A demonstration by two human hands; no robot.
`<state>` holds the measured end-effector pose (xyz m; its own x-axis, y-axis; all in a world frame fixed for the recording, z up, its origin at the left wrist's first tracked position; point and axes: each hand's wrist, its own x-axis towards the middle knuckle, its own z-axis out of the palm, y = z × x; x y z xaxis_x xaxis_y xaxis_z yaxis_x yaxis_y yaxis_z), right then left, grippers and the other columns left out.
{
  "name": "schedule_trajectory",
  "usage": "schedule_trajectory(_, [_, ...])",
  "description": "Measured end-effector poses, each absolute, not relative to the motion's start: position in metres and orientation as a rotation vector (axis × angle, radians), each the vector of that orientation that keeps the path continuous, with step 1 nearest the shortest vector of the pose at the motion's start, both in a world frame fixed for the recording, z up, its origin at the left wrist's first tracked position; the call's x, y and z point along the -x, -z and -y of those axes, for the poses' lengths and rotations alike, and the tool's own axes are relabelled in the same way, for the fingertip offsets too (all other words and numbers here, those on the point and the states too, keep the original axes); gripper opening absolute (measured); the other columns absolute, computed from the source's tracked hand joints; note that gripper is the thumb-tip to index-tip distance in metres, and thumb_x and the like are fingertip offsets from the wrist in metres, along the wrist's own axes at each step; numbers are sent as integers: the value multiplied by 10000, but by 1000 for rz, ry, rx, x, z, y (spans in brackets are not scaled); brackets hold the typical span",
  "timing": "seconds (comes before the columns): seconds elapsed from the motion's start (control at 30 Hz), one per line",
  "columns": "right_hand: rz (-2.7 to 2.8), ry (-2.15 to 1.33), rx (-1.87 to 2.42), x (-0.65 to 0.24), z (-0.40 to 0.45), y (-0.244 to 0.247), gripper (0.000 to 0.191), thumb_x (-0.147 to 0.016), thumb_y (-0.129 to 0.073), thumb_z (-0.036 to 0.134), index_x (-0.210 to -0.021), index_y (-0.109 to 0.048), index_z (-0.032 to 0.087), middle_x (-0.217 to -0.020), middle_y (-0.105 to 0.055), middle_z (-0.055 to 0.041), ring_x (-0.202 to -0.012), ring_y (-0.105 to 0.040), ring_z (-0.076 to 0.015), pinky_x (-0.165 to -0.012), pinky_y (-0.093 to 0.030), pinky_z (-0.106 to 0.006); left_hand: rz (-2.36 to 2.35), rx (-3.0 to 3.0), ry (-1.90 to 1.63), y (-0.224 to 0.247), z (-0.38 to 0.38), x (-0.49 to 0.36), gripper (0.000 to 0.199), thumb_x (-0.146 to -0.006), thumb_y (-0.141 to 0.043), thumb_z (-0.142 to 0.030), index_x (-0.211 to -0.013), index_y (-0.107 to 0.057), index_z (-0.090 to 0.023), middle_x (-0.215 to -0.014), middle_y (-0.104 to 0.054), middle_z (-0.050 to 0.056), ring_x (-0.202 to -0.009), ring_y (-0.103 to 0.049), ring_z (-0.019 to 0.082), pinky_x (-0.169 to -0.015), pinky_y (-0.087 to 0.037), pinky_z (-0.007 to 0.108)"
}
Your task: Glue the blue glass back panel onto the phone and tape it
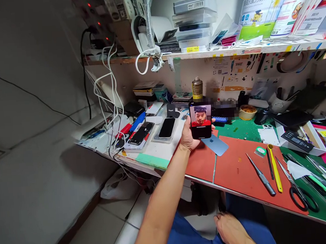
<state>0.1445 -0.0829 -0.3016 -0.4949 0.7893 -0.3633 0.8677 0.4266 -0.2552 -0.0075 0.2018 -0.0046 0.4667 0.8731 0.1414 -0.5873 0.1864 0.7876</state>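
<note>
My left hand [188,134] is closed round a black phone [201,132], held upright above the red mat, its lit screen showing a person in red. Just behind and below it, a blue phone back panel [217,145] with an apple logo lies on the mat. My right hand [229,226] rests low over my blue-clad leg, below the table edge; its fingers are partly in view, curled, and whether they hold anything is hidden. Left of the held phone, another phone [167,128] with a dark screen lies on a clear case.
On the red mat [232,165] lie a grey screwdriver [261,175], a yellow tool [275,170] and black-handled scissors [297,191]. A disassembled phone [142,133] sits at left beside white cables [112,84]. A spray can [197,88] stands behind. Overhead, a shelf [230,51] holds boxes.
</note>
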Motion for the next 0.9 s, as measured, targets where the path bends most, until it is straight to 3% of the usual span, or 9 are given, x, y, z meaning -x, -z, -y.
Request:
schedule_trajectory(0.47, [-2479, 639, -1483, -144, 83, 306, 318, -1067, -717, 375, -1309, -704, 169, -1300, -733, -99, -1149, -736, -251, -1015, -626, -487, -386, -913, -1045, 1, -199, 6, 894, -758, -631, -945, -1091, -791, -130, -1035, -816, 222, -1207, -718, 454, -946, -583, 519])
schedule_trajectory(0.9, [-2540, 755, -1518, -145, 81, 314, 348, -1062, -722, 394, -1327, -691, 170, -1314, -720, -102, -1120, -736, -245, -969, -641, -463, -379, -917, -1112, 4, -200, 4, 826, -850, -567, -900, -1250, -799, -215, -1244, -811, 167, -1223, -721, 426, -902, -584, 480])
